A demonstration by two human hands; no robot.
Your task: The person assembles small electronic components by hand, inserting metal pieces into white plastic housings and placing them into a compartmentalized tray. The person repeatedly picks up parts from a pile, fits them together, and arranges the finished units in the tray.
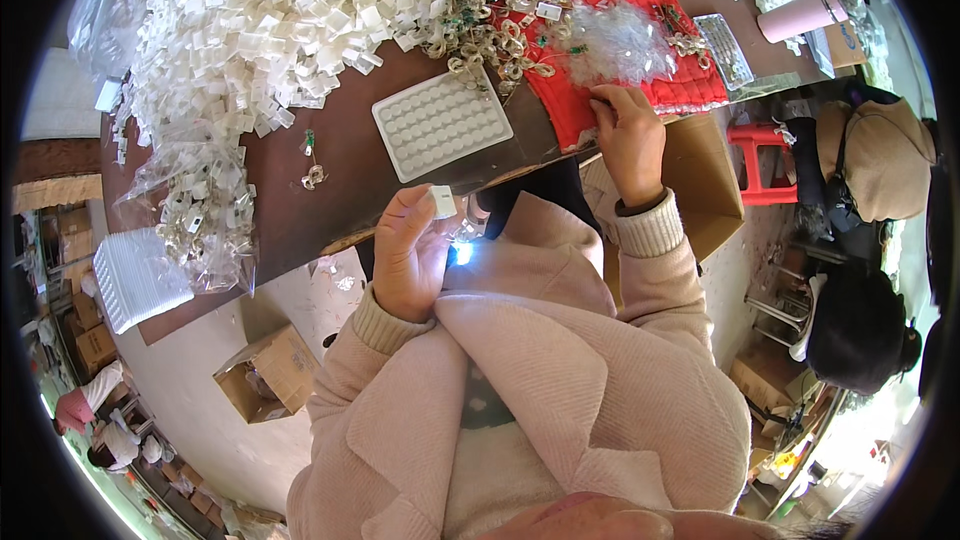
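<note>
Our L hand (408, 258) is up just off the near table edge, thumb + fingers closed on a small white block (443, 202). The block sits at the fingertips, between the table edge & our coat, flat face turned up at us, a bit tilted. That face looks abt square, so we can't call its long axis. Right next to it a clear pc (472, 227) hangs at the same hand; its long axis slopes from upper R to lower L, bright lit end aimed down twd our coat. Can't tell how it joins the block.

Our R hand (630, 140) is at the near edge of the red cloth (562, 108), fingers bent, thumb close to the index tip; can't tell if anything's pinched there. A heap of clear bits (620, 45) lies on the cloth just past it.

On the brown table (345, 202), b/w the hands but farther out, is a white tray (440, 125) w/ rows of hollows, long axis L–R, R end angled away from us. Behind: big pile of white pcs (280, 25), then tangled clear leads (490, 5) w/ green bits, to its R.
</note>
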